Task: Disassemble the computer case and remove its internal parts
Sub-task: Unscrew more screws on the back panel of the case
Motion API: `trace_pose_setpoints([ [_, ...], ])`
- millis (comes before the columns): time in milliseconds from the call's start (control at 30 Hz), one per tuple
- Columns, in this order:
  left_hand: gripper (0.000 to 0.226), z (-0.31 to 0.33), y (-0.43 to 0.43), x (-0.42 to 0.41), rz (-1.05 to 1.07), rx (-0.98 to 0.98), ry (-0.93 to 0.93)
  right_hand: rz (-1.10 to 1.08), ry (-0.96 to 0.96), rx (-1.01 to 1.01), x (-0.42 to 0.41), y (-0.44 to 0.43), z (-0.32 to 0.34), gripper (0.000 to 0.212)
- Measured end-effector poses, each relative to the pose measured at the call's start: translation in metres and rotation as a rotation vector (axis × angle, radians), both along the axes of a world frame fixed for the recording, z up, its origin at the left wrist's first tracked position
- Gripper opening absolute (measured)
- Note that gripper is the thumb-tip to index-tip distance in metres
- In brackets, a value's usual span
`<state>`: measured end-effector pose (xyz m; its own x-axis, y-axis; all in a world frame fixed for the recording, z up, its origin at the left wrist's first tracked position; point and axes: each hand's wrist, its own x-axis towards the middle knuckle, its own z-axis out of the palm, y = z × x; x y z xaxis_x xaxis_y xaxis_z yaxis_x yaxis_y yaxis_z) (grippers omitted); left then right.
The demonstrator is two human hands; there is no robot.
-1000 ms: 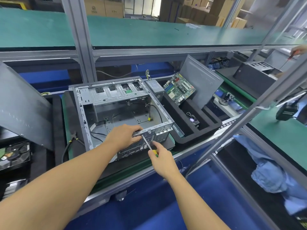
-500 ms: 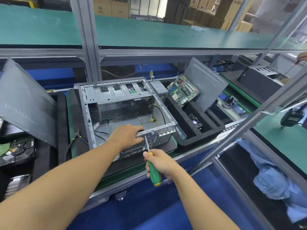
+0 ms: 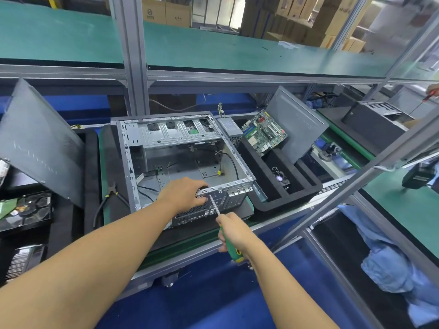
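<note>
1. Pliers [image 3: 111, 194]: lie on the green mat just beside the case's left wall. No hand touches them.
2. Computer case [image 3: 175, 135]: sheet-metal shell lying open side up on the mat at the middle of the bench, its rear panel towards the person. The main bay is largely stripped, with a few loose cables on the floor and a drive cage along the far side.
   - Handling, as a judgement: stiff, and probably light now that it is largely emptied, so it is likely to slide under a push.
   - The stamped edges look thin and may be sharp.
   - Best held by the folded rim of a wall or by the rear frame, not by the cables.
3. Left hand [image 3: 185, 193]: fingers curled over the near top rim of the rear panel and gripping it, with the palm over the case interior. It appears to be bracing the shell.
4. Screwdriver [image 3: 214, 205]: bare steel shaft with a green and yellow handle. It is angled up and away, and the tip meets the rear panel just below the rim, close beside the left fingers. The screw itself is too small to tell.
5. Right hand [image 3: 235, 233]: closed round the screwdriver handle in a full wrap, with the butt showing below the palm.
6. Foam tray [image 3: 306, 186]: black, just right of the case. It holds a motherboard [image 3: 263, 132] propped on edge and a small fan [image 3: 281, 178].
</note>
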<state>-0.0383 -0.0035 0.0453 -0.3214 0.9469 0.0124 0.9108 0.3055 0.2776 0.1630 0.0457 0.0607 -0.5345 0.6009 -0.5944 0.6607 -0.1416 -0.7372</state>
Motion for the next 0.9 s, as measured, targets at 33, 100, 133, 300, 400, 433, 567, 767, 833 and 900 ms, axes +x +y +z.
trace_pose_setpoints([
  [33, 0.048, 0.0, 0.0, 0.0, 0.0, 0.002, -0.005, -0.053, 0.083, -0.201, 0.003, 0.002, 0.003, 0.026],
  [100, 0.047, 0.0, 0.0, 0.0, 0.004, 0.013, -0.023, -0.097, 0.225, -0.469, 0.009, 0.006, 0.005, 0.028],
  [133, 0.047, 0.0, 0.0, 0.001, 0.005, 0.017, -0.028, -0.092, 0.288, -0.546, 0.013, 0.007, 0.004, 0.031],
  [300, 0.046, 0.002, -0.001, 0.002, 0.008, 0.017, -0.023, -0.062, 0.469, -0.559, 0.028, 0.006, -0.01, 0.036],
  [400, 0.046, 0.002, -0.001, 0.002, 0.009, 0.019, -0.022, -0.066, 0.436, -0.467, 0.031, 0.005, -0.021, 0.033],
  [433, 0.046, 0.002, -0.001, 0.002, 0.006, 0.02, -0.018, -0.067, 0.411, -0.423, 0.031, 0.005, -0.022, 0.031],
  [567, 0.046, 0.001, 0.0, 0.003, 0.011, 0.024, -0.039, -0.037, 0.251, -0.066, 0.026, -0.003, -0.012, 0.017],
  [767, 0.047, 0.0, -0.001, 0.003, 0.028, 0.036, -0.07, 0.165, -0.213, 0.735, 0.013, -0.021, -0.004, 0.018],
  [833, 0.048, 0.0, -0.001, 0.003, 0.021, 0.034, -0.07, 0.092, -0.142, 0.517, 0.011, -0.019, 0.001, 0.028],
  [900, 0.048, 0.001, -0.001, 0.002, 0.012, 0.036, -0.062, -0.113, 0.002, 0.088, 0.011, -0.015, 0.008, 0.032],
])
